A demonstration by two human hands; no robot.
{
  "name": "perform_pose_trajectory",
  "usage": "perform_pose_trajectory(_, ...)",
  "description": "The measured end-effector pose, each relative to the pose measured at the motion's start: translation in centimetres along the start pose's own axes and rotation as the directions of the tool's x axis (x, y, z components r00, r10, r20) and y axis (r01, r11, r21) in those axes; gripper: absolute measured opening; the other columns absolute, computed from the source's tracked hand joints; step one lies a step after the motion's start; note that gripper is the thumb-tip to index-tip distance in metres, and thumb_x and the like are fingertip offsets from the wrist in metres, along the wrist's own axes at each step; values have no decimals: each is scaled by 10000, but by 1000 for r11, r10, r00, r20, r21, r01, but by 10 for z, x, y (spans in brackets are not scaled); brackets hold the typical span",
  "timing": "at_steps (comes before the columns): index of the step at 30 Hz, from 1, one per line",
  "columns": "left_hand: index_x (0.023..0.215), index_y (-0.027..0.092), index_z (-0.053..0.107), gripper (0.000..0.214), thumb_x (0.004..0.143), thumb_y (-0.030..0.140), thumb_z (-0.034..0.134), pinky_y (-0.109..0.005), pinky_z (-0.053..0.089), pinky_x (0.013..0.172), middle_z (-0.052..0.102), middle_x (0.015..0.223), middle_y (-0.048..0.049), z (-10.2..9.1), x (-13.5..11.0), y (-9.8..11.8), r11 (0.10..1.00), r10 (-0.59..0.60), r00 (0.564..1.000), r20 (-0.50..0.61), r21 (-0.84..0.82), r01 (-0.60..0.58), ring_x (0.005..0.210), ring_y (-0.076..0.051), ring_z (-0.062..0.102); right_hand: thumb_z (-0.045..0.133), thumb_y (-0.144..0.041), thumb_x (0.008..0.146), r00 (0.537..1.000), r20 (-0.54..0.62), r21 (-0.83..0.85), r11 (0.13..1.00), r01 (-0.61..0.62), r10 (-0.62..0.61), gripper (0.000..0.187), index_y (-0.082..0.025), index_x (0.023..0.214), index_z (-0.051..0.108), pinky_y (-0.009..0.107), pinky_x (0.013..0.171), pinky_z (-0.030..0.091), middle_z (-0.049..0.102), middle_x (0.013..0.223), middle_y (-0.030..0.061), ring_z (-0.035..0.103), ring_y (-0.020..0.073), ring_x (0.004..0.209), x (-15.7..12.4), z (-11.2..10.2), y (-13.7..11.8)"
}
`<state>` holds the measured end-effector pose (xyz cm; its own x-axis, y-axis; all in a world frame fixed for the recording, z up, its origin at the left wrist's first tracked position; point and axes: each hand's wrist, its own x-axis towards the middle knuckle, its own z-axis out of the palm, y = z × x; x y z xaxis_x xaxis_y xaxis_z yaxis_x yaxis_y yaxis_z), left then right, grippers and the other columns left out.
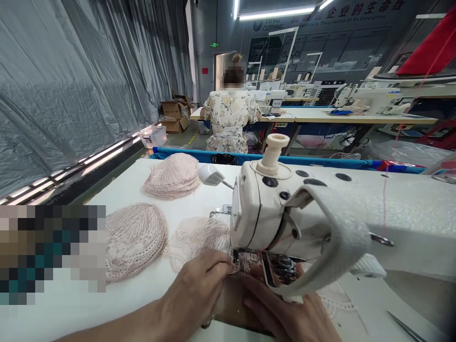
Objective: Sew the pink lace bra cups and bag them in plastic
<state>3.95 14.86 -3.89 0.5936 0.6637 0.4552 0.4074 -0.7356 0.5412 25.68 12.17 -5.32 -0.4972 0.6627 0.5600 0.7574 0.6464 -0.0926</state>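
Note:
A white sewing machine stands close in front of me, its head over the needle area. A piece of pale pink lace lies under the presser foot. My left hand rests on the lace left of the needle, fingers pressed together on the fabric. My right hand lies flat just below the needle, partly hidden by the machine's head, fingers on the lace. Red thread runs down over the machine's arm.
Two stacks of pink lace pieces lie on the white table to the left. A pixelated patch covers the left edge. A person in a floral dress stands at a farther table with other sewing machines. Cardboard boxes sit by the plastic-sheeted wall.

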Motion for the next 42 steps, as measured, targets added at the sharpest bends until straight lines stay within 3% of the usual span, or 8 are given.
perform_pose_trajectory(4,943,171,589,239,929,75,370,-234,508,736,604,951,-51,-5,3,2,975,-170,985,23,-141,172,830,-138,608,399,-299,983,996,85,-61,998,-9,14,304,-293,1193,620,324,678,474,711,951,60,655,218,825,1,1,-1)
perform_pose_trajectory(11,873,174,585,218,926,81,395,-219,487,730,605,897,-26,-6,5,3,953,-255,967,12,-163,254,787,-119,602,375,-342,986,992,129,-135,990,28,-11,326,-281,1184,626,336,679,519,690,1074,79,650,252,925,-2,8,2)
perform_pose_trajectory(17,972,151,582,223,922,58,384,-296,516,780,634,967,-82,-5,1,3,998,-32,999,30,-50,33,892,-185,596,433,-348,960,987,162,-176,984,38,-9,315,-302,1222,601,361,682,533,676,1122,76,641,283,970,-5,12,4)
perform_pose_trajectory(23,924,116,589,216,937,67,379,-310,548,723,644,875,-91,3,0,0,957,220,975,-16,197,-213,849,-196,586,507,-346,927,992,125,-147,989,24,-6,244,-309,1119,655,317,677,522,694,1039,66,641,253,950,-3,11,2)
perform_pose_trajectory(26,903,115,604,269,963,103,341,-320,556,733,640,868,-92,6,-1,0,931,246,969,0,277,-236,863,-194,582,549,-332,906,996,92,-128,992,15,-3,201,-312,1064,672,297,649,516,707,986,52,649,239,909,-1,11,1)
perform_pose_trajectory(32,881,135,621,230,950,93,405,-301,543,719,639,875,-78,7,-3,2,861,262,964,49,439,-257,846,-176,586,401,-293,970,997,80,-124,992,26,-17,288,-276,1133,637,348,700,525,702,1032,57,654,249,919,-2,9,1)
perform_pose_trajectory(36,872,93,624,211,932,68,423,-301,536,685,644,875,-86,7,-2,3,848,283,958,42,456,-271,822,-183,593,365,-329,979,997,81,-93,996,-12,19,314,-315,1117,647,394,775,510,704,1024,37,650,259,936,-3,8,0)
perform_pose_trajectory(42,900,84,637,161,891,48,480,-291,546,691,654,850,-78,11,-3,1,841,301,954,8,468,-270,800,-178,615,408,-321,966,997,77,-78,997,9,-3,292,-297,1138,643,329,723,507,707,1023,45,654,231,919,1,4,0)
